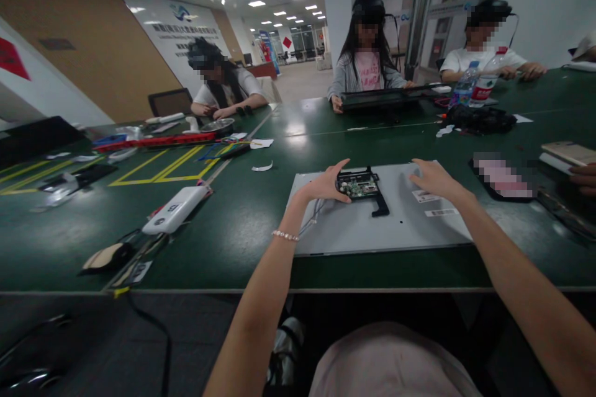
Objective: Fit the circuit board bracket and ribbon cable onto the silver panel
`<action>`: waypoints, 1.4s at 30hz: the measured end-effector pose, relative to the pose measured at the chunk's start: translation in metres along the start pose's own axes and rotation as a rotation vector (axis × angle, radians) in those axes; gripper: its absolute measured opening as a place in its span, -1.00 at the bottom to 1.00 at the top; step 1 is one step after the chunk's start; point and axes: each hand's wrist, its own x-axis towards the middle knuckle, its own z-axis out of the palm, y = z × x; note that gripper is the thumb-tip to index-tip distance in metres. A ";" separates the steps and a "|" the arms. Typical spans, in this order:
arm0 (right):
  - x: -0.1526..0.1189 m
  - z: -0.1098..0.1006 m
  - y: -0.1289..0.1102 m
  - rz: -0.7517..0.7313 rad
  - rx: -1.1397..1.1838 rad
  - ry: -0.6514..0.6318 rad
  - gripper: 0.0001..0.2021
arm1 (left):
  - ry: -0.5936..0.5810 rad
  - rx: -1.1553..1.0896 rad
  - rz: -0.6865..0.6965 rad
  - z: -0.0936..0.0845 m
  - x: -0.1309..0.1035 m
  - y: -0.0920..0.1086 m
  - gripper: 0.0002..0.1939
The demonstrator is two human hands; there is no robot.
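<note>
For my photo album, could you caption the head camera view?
Left hand at a circuit board on a grey panel, right hand open over it, on a green table.

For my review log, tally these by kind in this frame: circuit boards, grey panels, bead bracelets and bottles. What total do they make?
Circuit board: 1
Grey panel: 1
Bead bracelet: 1
Bottles: 2
Total: 5
</note>
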 end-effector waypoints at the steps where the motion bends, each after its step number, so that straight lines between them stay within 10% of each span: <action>1: -0.001 -0.002 -0.004 -0.004 0.037 -0.002 -0.38 | -0.013 0.007 0.002 0.001 0.001 0.004 0.26; 16: -0.024 -0.011 -0.067 -0.355 0.337 -0.121 -0.25 | -0.075 0.017 0.046 0.017 0.006 0.012 0.26; 42: -0.026 -0.007 -0.064 -0.372 0.463 -0.254 -0.06 | -0.229 -0.037 0.030 0.009 -0.003 0.015 0.29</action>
